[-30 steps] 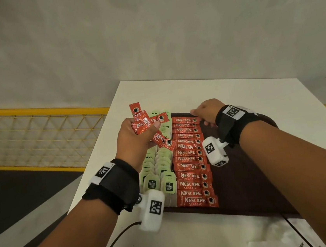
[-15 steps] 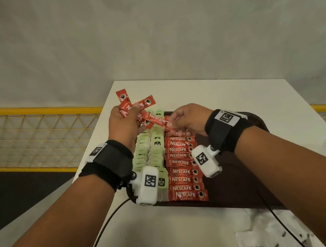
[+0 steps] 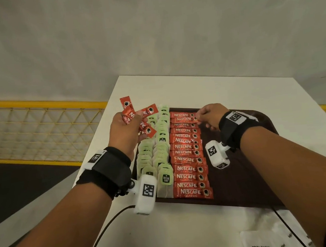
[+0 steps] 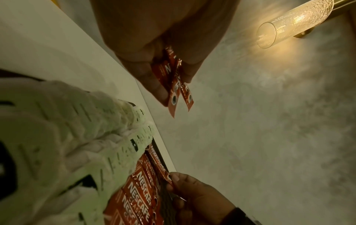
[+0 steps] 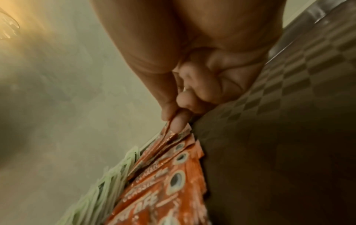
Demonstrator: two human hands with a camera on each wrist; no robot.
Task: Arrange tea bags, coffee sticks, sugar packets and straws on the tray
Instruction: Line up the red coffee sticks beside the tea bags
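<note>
A dark brown tray (image 3: 244, 185) lies on the white table (image 3: 205, 90). On its left side run two columns of green tea bags (image 3: 161, 154), and beside them a column of red coffee sticks (image 3: 186, 157). My left hand (image 3: 127, 129) hovers over the tray's far left corner and grips a fanned bunch of coffee sticks (image 3: 137, 118) (image 4: 176, 85). My right hand (image 3: 211, 115) pinches the right end of a coffee stick (image 3: 185, 118) (image 5: 169, 134) near the far end of the column.
White sugar packets (image 3: 259, 246) lie on the table near the front right edge. A cable (image 3: 101, 230) trails from my left wrist across the table. A yellow mesh fence (image 3: 36, 125) stands left of the table. The tray's right half (image 3: 244, 165) is bare.
My right hand drew a stick from the left hand's bunch and carried it right to the far end of the column. The left hand stayed raised with the rest.
</note>
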